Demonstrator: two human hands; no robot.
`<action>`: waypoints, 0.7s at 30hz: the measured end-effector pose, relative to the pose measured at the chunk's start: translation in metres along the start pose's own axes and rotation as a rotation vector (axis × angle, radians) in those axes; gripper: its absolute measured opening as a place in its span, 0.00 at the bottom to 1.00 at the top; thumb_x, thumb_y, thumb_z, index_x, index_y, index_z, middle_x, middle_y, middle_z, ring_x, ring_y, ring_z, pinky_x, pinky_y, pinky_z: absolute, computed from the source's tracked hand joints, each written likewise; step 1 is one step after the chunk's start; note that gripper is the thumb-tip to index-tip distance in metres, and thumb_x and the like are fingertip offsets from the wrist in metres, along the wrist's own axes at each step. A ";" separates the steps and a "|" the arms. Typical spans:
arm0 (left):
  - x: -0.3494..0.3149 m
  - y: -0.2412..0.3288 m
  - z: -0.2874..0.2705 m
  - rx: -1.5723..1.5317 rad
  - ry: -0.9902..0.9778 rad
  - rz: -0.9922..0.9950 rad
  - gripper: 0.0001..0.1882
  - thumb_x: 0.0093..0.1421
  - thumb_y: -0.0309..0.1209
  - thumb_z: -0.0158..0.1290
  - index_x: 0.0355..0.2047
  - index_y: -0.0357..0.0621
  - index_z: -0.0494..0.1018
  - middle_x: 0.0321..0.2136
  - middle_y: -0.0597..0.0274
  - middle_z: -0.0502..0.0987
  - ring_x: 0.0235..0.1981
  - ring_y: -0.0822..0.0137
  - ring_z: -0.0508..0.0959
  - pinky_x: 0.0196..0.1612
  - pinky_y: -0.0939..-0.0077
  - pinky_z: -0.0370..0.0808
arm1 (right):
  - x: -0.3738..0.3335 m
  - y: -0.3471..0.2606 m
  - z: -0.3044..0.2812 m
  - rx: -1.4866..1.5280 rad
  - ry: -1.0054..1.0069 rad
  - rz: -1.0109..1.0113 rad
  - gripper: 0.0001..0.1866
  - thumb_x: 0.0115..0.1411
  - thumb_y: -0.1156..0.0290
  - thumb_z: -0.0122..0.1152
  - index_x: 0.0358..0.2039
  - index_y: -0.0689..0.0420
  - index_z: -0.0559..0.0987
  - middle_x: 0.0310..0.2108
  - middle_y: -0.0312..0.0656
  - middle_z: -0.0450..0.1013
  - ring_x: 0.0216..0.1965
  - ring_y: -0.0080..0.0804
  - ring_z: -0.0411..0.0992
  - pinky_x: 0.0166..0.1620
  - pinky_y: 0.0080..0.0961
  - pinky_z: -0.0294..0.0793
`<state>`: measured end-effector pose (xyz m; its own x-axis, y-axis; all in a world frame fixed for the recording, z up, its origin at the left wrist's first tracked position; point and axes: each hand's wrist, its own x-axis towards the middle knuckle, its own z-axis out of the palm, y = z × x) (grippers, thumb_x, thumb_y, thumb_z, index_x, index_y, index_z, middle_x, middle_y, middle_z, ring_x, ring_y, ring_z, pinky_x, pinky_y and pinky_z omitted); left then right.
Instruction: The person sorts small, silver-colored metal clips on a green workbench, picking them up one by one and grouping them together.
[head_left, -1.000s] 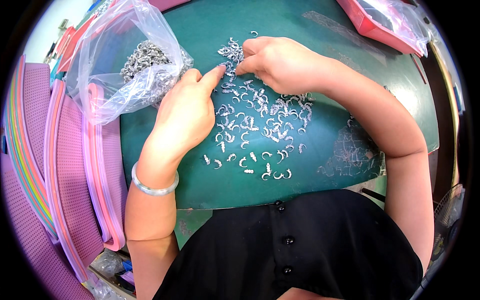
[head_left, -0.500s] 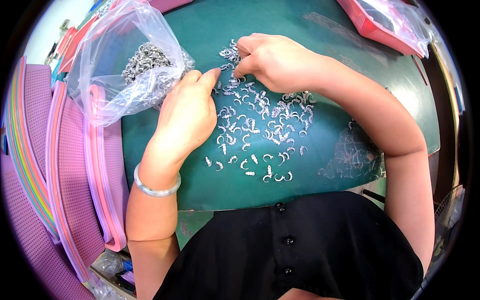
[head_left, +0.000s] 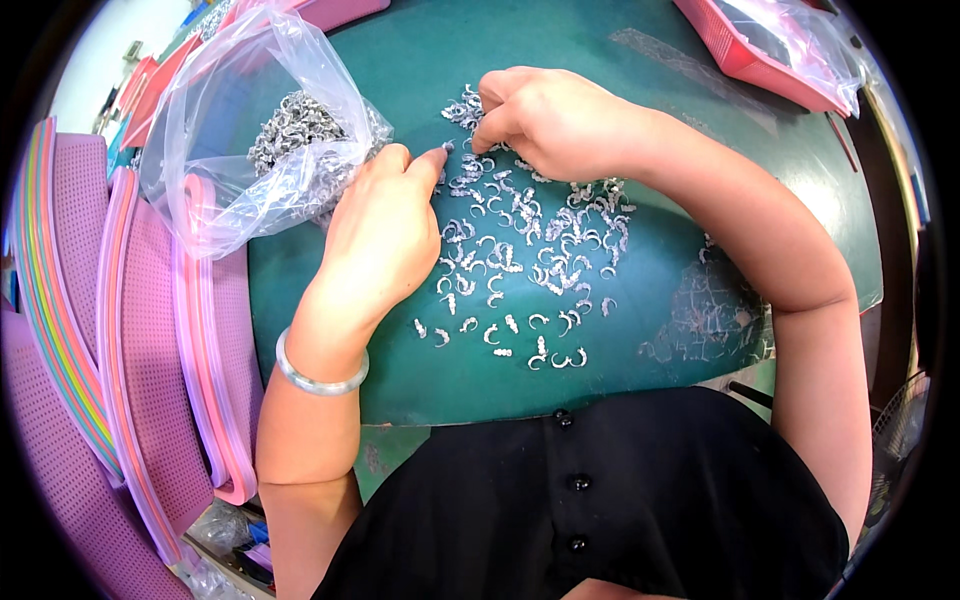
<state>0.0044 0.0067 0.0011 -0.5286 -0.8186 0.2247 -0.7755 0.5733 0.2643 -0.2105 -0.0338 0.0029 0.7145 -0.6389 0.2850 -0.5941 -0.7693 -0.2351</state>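
Many small silver C-shaped metal pieces [head_left: 560, 262], some with a beaded outer edge, lie scattered over the green tabletop. A denser cluster of the pieces [head_left: 462, 108] is at the far side, by my right fingers. My right hand [head_left: 560, 125] is curled over that cluster with thumb and index finger bent inward; what lies between the tips is hidden. My left hand [head_left: 385, 225] is closed beside it, with a bit of silver showing at its index fingertip. Against its knuckles leans a clear plastic bag [head_left: 340, 75], holding a heap of similar pieces [head_left: 297, 130].
Purple perforated baskets [head_left: 140, 330] with striped rims stand stacked along the left edge. A red basket [head_left: 765, 70] with clear plastic in it sits at the far right. Strips of clear tape [head_left: 695, 78] are stuck to the green table [head_left: 420, 385].
My left fingertips have drawn slightly nearer to me, away from the far cluster. The right hand stays over the cluster, with its fingers shifted a little. The scattered pieces look the same.
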 end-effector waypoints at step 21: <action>0.006 0.002 0.001 -0.070 0.048 0.082 0.24 0.51 0.16 0.42 0.51 0.34 0.68 0.41 0.44 0.69 0.45 0.48 0.70 0.50 0.60 0.67 | 0.000 0.016 -0.016 -0.118 0.014 0.124 0.14 0.49 0.83 0.51 0.34 0.57 0.80 0.32 0.43 0.69 0.41 0.41 0.69 0.46 0.33 0.69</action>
<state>-0.0002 0.0028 0.0021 -0.5709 -0.7673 0.2920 -0.7037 0.6405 0.3074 -0.2258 -0.0466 0.0139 0.6285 -0.7280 0.2739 -0.7171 -0.6787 -0.1585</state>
